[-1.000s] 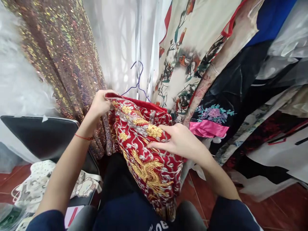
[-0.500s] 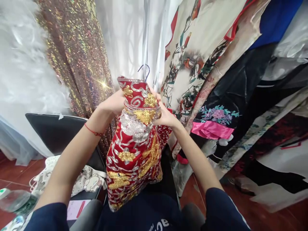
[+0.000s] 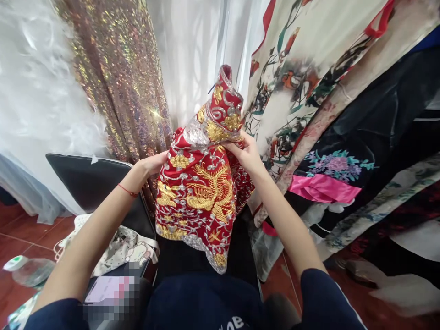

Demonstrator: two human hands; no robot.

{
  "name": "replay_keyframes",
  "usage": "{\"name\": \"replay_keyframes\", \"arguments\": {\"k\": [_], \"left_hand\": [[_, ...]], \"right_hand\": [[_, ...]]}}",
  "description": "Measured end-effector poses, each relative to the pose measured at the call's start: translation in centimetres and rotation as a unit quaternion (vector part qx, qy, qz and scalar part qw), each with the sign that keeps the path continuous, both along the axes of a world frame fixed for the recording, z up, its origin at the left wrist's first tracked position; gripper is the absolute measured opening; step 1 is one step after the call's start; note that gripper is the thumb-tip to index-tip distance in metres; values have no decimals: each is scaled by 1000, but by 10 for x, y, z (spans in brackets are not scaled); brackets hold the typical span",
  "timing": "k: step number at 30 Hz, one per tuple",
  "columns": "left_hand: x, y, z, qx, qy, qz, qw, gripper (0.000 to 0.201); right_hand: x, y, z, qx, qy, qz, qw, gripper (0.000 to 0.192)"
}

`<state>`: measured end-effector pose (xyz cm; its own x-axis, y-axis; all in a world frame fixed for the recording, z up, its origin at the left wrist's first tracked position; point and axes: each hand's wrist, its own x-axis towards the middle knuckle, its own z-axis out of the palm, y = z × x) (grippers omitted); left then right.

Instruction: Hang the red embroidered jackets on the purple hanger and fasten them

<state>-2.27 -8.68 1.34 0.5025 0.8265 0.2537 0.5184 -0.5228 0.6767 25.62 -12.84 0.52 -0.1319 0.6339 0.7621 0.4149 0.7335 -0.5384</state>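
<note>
Both hands grip the red dress [image 3: 197,197]: left hand [image 3: 154,162] at its side, right hand [image 3: 242,151] near the collar. Hanger [image 3: 212,88] prob. inside, mostly hidden.

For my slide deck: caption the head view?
Both hands hold up a red embroidered garment among hanging dresses.

The floor [image 3: 20,231] is red-brown tile with pale grout lines. At eight o'clock a clear plastic bottle [image 3: 29,270] with a pale green cap lies on its side on the tiles. At nine o'clock a black chair [image 3: 89,183] stands, with a white patterned cloth [image 3: 117,247] lying on its seat, and beside that a pink-and-white item, partly blurred.
</note>
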Motion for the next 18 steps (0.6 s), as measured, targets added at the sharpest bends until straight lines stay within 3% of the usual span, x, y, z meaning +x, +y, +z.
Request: {"name": "replay_keyframes", "arguments": {"k": [3,5,8,14,18], "left_hand": [[-6,16,-14,-146,-26,-183,972,95],[-3,22,-19,-166,-24,-225,960,89],[4,27,-25,-150,-29,-216,964,81],[1,39,-31,-163,-43,-222,960,85],[-3,41,-32,-136,-75,-116,981,74]], "right_hand": [[-1,10,2,18,20,-28,999,39],[-3,19,1,26,41,-39,998,37],[-8,33,1,18,47,-52,997,36],[-14,54,9,13,68,-48,996,32],[-15,61,19,10,39,-66,997,29]]}}
